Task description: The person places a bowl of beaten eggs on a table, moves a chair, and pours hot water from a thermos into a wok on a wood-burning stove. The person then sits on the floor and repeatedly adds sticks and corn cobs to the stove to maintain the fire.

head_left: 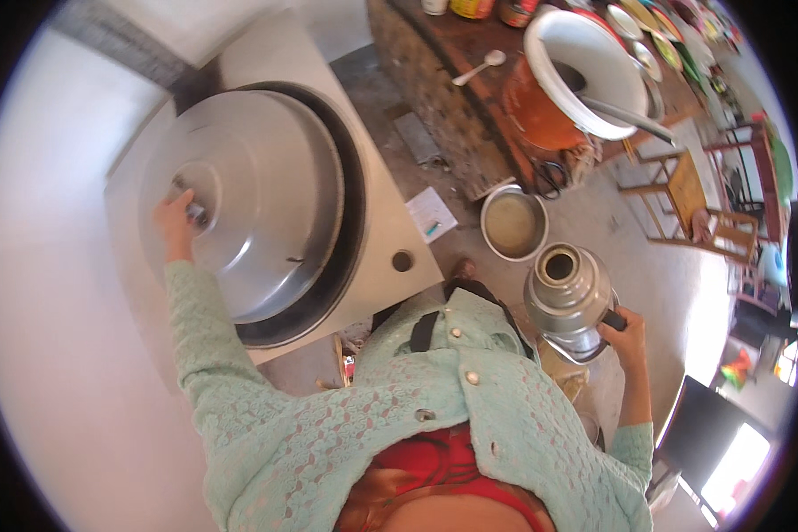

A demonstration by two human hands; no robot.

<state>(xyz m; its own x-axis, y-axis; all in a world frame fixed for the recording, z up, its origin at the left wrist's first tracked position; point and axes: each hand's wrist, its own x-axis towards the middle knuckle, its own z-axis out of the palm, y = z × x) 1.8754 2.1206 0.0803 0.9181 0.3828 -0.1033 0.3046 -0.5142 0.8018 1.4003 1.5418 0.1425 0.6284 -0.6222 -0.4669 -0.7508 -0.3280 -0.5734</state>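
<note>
I am getting bright light on my remote feed: a white patch at lower right is burning out, the metal lid is glinting, and straight edges are bending outward.

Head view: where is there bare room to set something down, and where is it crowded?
The pale counter shows bare patches beyond the metal lid and between the dark pan and the round hole. Bare floor shows between the metal basin and the wooden chair. The wooden table is crowded around the orange bucket.
</note>
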